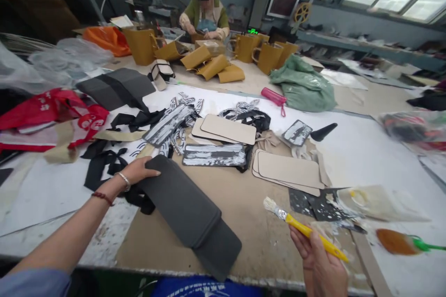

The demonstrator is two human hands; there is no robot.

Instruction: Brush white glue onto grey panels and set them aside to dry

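My left hand (pixel 137 171) grips the upper left end of a stack of dark grey flat panels (pixel 184 202), thumb on top. The panels slant toward the table's front edge, and the lower ones fan out past it. In my right hand (pixel 322 255) is a paintbrush (pixel 308 229) with a yellow handle, its whitish bristles pointing up and left. Beyond the hands lie a grey panel streaked with white (pixel 214 154), beige rounded panels (pixel 289 169) in a low pile, and more beige panels (pixel 228 129).
Black strips (pixel 108 162) tangle at left near a red bag (pixel 55 116). At right are a whitish plastic bag (pixel 379 202) and a brown object with a green handle (pixel 399 241). Mustard-coloured pieces (pixel 212 66) and a green bag (pixel 303 83) stand further back. A person (pixel 205 14) works across the table.
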